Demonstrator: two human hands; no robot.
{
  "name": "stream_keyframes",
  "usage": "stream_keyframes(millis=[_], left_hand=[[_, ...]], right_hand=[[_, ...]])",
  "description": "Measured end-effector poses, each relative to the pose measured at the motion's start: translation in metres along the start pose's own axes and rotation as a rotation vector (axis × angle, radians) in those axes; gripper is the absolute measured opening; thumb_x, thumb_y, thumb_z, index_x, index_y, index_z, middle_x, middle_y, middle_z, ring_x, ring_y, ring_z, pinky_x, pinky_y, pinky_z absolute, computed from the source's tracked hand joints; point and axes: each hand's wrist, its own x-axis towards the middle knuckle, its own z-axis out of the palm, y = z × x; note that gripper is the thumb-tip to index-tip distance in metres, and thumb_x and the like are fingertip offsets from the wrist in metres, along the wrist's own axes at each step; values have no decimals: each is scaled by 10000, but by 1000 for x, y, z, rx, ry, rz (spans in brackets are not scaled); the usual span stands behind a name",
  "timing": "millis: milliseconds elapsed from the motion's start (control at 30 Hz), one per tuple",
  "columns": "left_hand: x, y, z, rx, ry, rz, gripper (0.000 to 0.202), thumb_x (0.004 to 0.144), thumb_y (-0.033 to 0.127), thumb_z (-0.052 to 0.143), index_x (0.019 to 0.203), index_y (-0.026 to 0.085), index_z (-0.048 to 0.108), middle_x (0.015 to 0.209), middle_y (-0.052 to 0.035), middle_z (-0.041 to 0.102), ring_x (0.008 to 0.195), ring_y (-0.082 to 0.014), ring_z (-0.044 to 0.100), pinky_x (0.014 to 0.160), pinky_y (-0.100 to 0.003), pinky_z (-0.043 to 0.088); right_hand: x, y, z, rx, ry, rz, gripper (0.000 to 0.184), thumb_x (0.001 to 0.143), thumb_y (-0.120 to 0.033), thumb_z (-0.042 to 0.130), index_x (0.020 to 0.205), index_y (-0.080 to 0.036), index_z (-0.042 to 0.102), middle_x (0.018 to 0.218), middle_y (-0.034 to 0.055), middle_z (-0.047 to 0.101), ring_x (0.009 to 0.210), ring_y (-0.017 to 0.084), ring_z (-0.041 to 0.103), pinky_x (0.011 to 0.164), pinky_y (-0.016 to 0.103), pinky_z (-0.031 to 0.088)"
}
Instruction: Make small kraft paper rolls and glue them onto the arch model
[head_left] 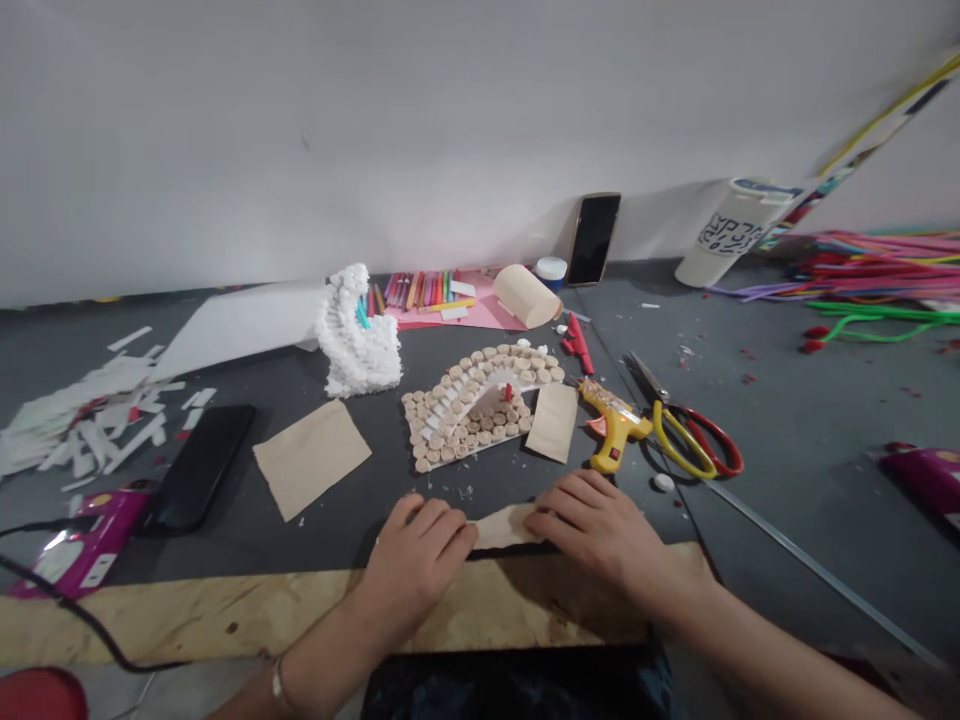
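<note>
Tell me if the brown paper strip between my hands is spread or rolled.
Spread: the brown paper strip lies lengthwise between the left hand and right hand, no coil showing.

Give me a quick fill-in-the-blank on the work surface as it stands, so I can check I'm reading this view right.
The left hand and the right hand rest on opposite ends of one tan strip, with the ____ hand nearer the hot glue gun.
The arch model is faced with round ____ slices.
The scissors have one yellow handle and one ____ handle.

Missing words: right; wood; red.
</note>
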Motion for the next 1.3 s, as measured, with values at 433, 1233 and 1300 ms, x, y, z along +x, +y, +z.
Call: stream_keyframes(millis=[433, 1233, 1300], left_hand=[[12, -1, -26, 84, 185, -60, 196, 946, 104, 505, 980, 227, 653, 966, 13, 738, 933, -155, 618, 844, -351, 319], [-11, 10, 2, -472, -228, -651, 155, 903, 270, 630, 770, 247, 705, 871, 24, 662, 892, -181, 585, 864, -397, 285], [-9, 10, 2, -491, -259, -671, 165, 902, 276, 624, 756, 230, 685, 879, 17, 658, 904, -191, 580, 877, -413, 281]], right_hand=[[-5, 4, -25, -35, 156, -4, 278, 1016, -141, 391, 1057, -194, 661, 976, 51, 720, 919, 195, 546, 790, 337, 386], [-29, -2, 3, 258, 32, 447, 237, 958, -340, 572, 779, -231, 682, 977, 16, 694, 947, 222, 540, 845, 385, 323], [-29, 0, 2, 233, 27, 471, 277, 967, -357, 552, 753, -232, 677, 999, 12, 699, 970, 228, 546, 853, 394, 321]])
